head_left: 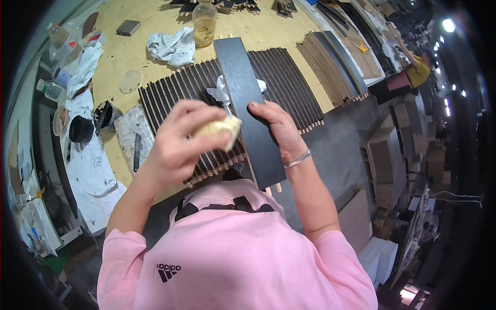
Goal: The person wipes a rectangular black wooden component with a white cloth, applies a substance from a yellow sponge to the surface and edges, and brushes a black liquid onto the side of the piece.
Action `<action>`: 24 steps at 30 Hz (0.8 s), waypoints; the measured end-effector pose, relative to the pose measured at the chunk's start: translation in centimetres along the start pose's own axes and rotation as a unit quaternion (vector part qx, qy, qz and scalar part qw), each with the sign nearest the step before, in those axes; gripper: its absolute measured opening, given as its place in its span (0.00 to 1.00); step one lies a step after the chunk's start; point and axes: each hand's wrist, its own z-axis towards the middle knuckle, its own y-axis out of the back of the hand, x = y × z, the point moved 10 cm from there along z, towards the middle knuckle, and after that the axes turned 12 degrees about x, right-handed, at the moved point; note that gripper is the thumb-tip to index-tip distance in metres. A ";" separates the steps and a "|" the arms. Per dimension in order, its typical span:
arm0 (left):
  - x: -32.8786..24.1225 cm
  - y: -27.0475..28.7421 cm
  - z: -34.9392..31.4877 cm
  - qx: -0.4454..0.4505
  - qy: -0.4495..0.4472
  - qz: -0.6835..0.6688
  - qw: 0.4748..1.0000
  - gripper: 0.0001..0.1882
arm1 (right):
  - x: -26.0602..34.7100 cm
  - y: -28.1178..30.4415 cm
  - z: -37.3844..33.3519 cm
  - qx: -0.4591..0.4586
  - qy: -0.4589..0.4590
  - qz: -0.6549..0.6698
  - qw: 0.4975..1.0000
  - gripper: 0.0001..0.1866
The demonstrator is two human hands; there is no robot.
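Note:
My left hand (181, 142) is closed around a pale yellow sponge-like block (219, 133), just left of a long dark board (249, 111); whether the block touches the board I cannot tell. Gripping the board's right edge, my right hand (279, 126) has its thumb on the face and the fingers hidden behind. Pale wooden pegs stick out of both board ends. Beneath the board lies a row of dark slats (181, 88) with pale peg ends, and a white cloth (221, 93) partly shows behind it.
A crumpled white rag (173, 47) and a bottle of amber liquid (204, 26) stand beyond the slats. Black-stained cups (106, 114), a putty knife (137, 152) and bottles (51, 90) are at the left. More boards (325, 70) lie right. A person (413, 75) works farther off.

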 end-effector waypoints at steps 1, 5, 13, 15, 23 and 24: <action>-1.5 -0.1 0.2 0.009 -0.027 -0.020 0.999 0.16 | -0.1 0.6 0.0 -0.003 0.001 0.001 1.000 0.15; -6.1 -3.5 -0.3 0.079 -0.102 -0.074 0.989 0.12 | -1.2 0.4 0.4 0.085 -0.042 -0.048 0.994 0.16; 7.0 4.3 -0.7 -0.065 0.116 0.054 0.990 0.19 | -2.2 -0.3 -1.9 0.079 -0.073 -0.120 0.987 0.16; 3.4 2.5 -0.2 0.000 0.028 0.021 0.999 0.24 | -2.3 -0.2 -2.1 0.078 -0.074 -0.119 0.987 0.16; 10.3 7.2 -2.0 -0.143 0.163 0.038 0.975 0.20 | -2.4 -0.8 -2.7 0.118 -0.084 -0.139 0.980 0.17; 9.9 7.5 -1.6 -0.144 0.146 0.052 0.977 0.20 | -2.3 -0.7 -2.6 0.118 -0.083 -0.140 0.980 0.17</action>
